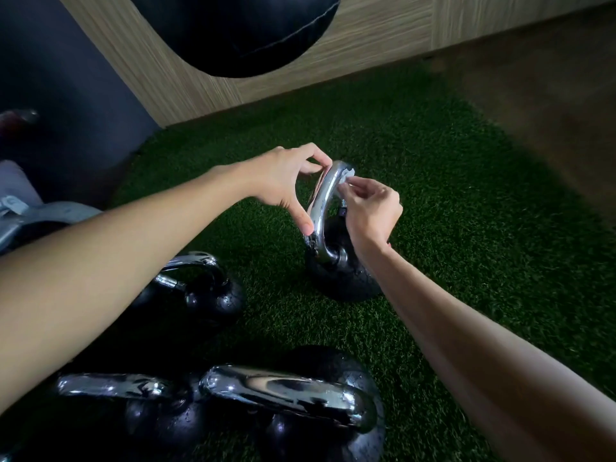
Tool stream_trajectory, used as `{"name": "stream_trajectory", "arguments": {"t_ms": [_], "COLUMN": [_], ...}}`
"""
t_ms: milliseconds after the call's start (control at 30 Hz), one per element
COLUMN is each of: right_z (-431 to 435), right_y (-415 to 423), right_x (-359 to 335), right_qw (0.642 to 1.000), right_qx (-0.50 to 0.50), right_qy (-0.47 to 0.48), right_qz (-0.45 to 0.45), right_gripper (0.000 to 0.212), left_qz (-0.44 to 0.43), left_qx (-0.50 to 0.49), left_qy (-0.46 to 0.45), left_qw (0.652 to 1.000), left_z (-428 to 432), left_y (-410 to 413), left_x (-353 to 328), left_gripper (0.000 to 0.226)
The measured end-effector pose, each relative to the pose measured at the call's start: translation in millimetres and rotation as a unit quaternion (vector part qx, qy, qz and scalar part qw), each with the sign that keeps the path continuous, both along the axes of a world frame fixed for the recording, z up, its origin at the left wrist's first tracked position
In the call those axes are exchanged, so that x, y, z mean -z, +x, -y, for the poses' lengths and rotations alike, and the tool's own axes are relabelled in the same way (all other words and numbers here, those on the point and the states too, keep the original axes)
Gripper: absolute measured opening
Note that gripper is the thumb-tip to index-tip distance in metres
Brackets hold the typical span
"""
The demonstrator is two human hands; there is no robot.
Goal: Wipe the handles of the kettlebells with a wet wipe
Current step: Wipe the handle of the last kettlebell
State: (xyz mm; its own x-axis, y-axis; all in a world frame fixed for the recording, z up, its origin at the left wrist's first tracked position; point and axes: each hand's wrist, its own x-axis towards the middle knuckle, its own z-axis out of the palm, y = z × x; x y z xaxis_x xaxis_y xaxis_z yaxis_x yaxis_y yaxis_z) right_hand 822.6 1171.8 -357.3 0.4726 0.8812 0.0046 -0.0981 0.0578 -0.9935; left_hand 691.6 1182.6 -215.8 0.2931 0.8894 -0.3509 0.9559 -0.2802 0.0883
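At the far left edge a grey object, too blurred to identify, lies in front of a dark wall. The left forearm reaches across the lower left of the view, over a left kettlebell that stands on the green turf with its shiny handle upward. Below it, nearest the camera, a bottom-left kettlebell and a bottom kettlebell sit close together, their chrome handles nearly end to end.

Towards the middle, the left hand holds the chrome handle of the far kettlebell. The thumb presses low on the near side of the handle and the curled fingertips touch it near the top. This kettlebell stands upright on the turf, well apart from the other three.

Just right of the handle, the right hand pinches a small white wet wipe between thumb and fingertips and holds it against the top of the handle's curve.

Above, a black punching bag hangs in front of a wooden wall. To the right, the turf ends at a brown floor.
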Motion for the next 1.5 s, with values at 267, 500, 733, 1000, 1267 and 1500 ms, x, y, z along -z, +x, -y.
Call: {"name": "stream_trajectory", "arguments": {"t_ms": [267, 500, 733, 1000, 1267, 1500], "right_z": [-12.5, -12.3, -6.7, -2.7, -29.1, -57.0], "right_y": [-1.7, 1.7, 18.4, 62.6, 55.1, 59.9], "right_x": [13.3, 12.4, 19.8, -7.6, -63.1, -78.0], "right_qw": [0.993, 0.984, 0.981, 0.997, 0.909, 0.809], "right_qx": [-0.001, 0.0, -0.03, -0.011, -0.172, -0.339], "right_qy": [-0.029, -0.013, -0.059, -0.01, 0.167, 0.114], "right_qz": [0.115, 0.177, 0.181, 0.08, 0.341, 0.466], "right_gripper": [0.007, 0.008, 0.011, 0.014, 0.015, 0.024], "left_qz": [0.006, -0.005, 0.01, 0.076, 0.132, 0.174], "left_qx": [0.001, 0.005, 0.0, -0.08, -0.233, -0.296], "left_qy": [-0.004, 0.001, -0.005, 0.056, 0.213, 0.243], "left_qw": [1.0, 1.0, 1.0, 0.992, 0.94, 0.907], "left_z": [0.8, -0.9, 5.3, 45.5, 75.1, 79.6], "left_y": [-1.5, -2.3, -0.8, -5.0, 17.1, 19.1], "left_x": [-0.5, -0.3, -2.7, 8.9, 51.8, 72.5], "left_gripper": [0.126, 0.127, 0.127, 0.106, 0.077, 0.068]}}
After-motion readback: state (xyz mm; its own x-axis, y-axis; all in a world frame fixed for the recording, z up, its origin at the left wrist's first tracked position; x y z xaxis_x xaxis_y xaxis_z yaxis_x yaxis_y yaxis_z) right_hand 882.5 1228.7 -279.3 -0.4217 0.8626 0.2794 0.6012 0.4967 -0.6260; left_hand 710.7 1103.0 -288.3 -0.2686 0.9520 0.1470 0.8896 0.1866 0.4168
